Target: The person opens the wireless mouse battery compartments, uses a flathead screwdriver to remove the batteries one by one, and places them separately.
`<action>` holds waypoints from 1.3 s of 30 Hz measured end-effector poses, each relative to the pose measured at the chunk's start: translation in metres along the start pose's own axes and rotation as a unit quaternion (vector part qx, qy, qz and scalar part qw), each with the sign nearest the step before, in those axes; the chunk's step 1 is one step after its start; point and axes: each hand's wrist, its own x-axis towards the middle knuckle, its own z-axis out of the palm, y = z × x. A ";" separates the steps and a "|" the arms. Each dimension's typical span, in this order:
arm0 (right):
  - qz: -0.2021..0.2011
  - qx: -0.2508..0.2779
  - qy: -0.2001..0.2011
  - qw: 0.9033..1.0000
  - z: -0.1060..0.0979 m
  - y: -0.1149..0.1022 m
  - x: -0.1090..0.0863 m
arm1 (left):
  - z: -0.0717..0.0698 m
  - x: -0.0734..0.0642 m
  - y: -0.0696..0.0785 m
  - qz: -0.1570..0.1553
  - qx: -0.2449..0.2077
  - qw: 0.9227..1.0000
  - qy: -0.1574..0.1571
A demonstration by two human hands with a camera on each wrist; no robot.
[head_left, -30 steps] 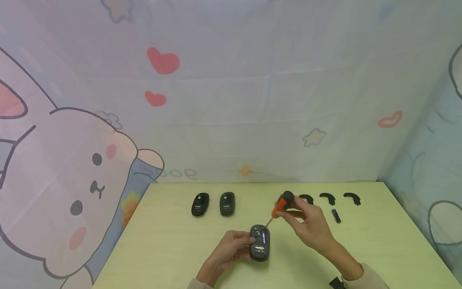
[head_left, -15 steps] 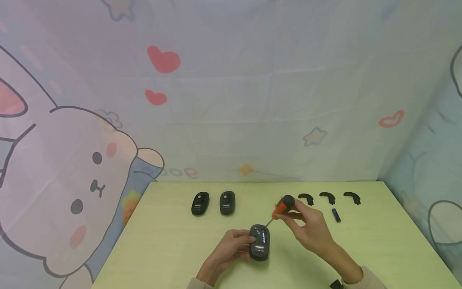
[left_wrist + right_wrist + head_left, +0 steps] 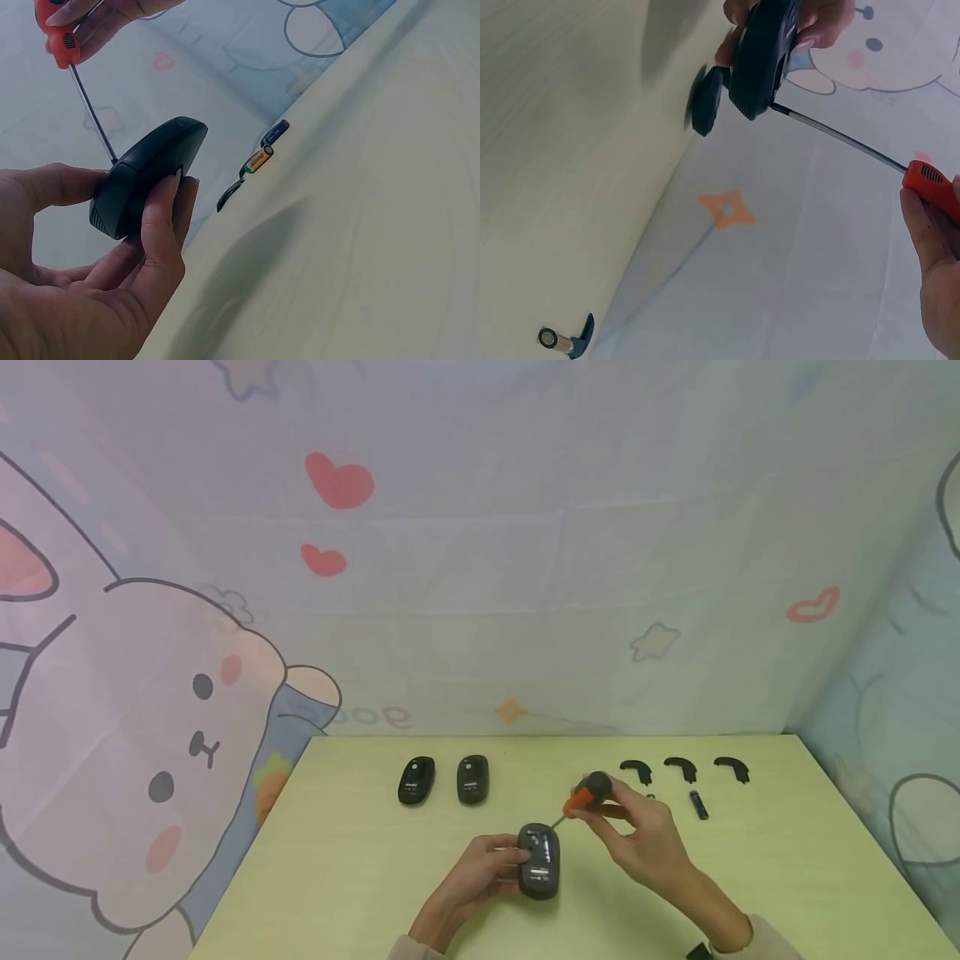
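My left hand (image 3: 483, 870) grips a dark computer mouse (image 3: 538, 864) above the table, its underside turned up toward the head view. In the left wrist view the thumb and fingers hold the mouse (image 3: 154, 180) by its sides. My right hand (image 3: 648, 839) pinches the orange and black handle of a screwdriver (image 3: 587, 795). The metal shaft slants down to the far right edge of the mouse. In the right wrist view the screwdriver (image 3: 840, 138) has its tip right at a seam near the end of the mouse (image 3: 761, 64).
Two more mice (image 3: 416, 780) (image 3: 472, 779) lie at the back left. Three curved black covers (image 3: 681, 769) line the back right, with a dark battery (image 3: 698, 805) before them. An orange battery (image 3: 258, 160) shows in the left wrist view. A black object (image 3: 699, 952) lies by the right sleeve.
The screwdriver's handle has tipped lower and toward the person, while its tip stays at the mouse's edge. My left hand and the mouse have hardly moved.
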 end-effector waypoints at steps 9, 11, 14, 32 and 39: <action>-0.014 -0.003 0.010 1.000 0.001 0.000 -0.001 | 0.001 0.001 0.000 -0.001 0.011 1.000 -0.004; -0.012 -0.003 0.012 1.000 0.001 0.000 -0.002 | 0.001 0.000 0.000 -0.002 0.012 1.000 -0.004; -0.009 -0.007 0.012 1.000 0.001 0.000 -0.003 | 0.001 0.000 0.000 -0.002 0.012 1.000 -0.005; -0.080 -0.053 0.007 0.995 0.009 -0.001 -0.004 | 0.002 0.004 -0.003 0.017 0.042 0.999 0.000; -0.115 -0.087 -0.010 0.990 0.014 -0.002 -0.007 | 0.006 0.003 -0.004 0.030 0.075 0.997 0.002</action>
